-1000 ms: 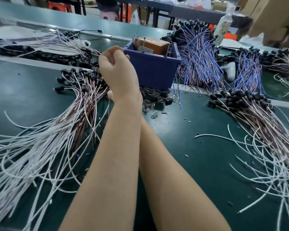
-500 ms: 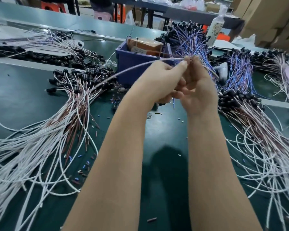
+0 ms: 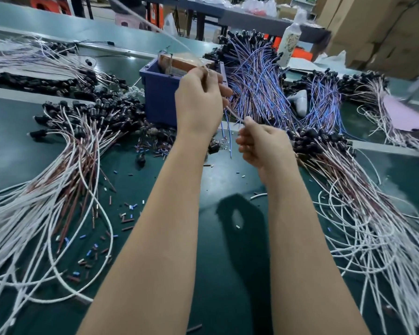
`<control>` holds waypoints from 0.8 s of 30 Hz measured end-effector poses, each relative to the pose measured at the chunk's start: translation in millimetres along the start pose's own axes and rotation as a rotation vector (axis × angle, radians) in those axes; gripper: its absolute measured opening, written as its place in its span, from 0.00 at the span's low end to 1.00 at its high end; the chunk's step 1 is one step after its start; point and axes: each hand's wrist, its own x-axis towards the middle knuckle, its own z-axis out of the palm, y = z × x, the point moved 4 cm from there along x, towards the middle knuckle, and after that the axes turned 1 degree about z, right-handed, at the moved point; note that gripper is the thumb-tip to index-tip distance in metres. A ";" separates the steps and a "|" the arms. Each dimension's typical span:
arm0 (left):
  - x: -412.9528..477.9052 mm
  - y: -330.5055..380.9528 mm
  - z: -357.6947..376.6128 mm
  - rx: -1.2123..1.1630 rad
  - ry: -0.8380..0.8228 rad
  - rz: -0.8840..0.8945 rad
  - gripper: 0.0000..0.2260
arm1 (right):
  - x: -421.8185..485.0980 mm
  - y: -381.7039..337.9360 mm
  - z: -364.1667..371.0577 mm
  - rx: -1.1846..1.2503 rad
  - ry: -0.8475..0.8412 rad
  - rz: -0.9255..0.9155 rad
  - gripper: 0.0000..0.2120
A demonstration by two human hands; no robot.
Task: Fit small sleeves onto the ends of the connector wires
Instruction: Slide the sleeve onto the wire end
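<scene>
Thin pale connector wire [image 3: 235, 114] stretched in mid-air between both hands, above the dark green worktop [image 3: 228, 274]. Left hand [image 3: 198, 97] up high, fingers curled, pinching the wire. Right hand [image 3: 261, 143] lower, fingers curled round the wire's near end. Any sleeve at that end too small to make out. Just behind the left hand, a blue plastic bin [image 3: 160, 102]. Beyond that, a blue-and-brown wire bundle [image 3: 259, 83]. On either side, white-and-brown wire bundles [image 3: 65, 180] with black connectors. Tiny loose sleeves [image 3: 126, 218] scattered on the left.
</scene>
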 end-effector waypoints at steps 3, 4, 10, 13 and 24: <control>4.1 12.5 -8.4 0.142 0.056 0.127 0.10 | -1.0 -22.1 7.4 -0.242 0.067 -0.328 0.06; 3.5 17.9 -10.1 0.200 0.062 0.178 0.10 | -2.7 -29.9 15.7 -0.276 0.004 -0.399 0.02; 5.2 28.9 -22.2 0.341 0.009 0.253 0.10 | -7.3 -47.8 56.8 -0.366 -0.320 -0.480 0.06; 8.0 20.0 -27.6 0.129 -0.024 0.163 0.12 | -4.3 -43.9 62.2 -0.377 -0.404 -0.444 0.06; 18.2 -30.1 -48.5 0.130 0.125 -0.126 0.13 | 12.4 -14.8 49.7 -0.249 -0.533 -0.020 0.14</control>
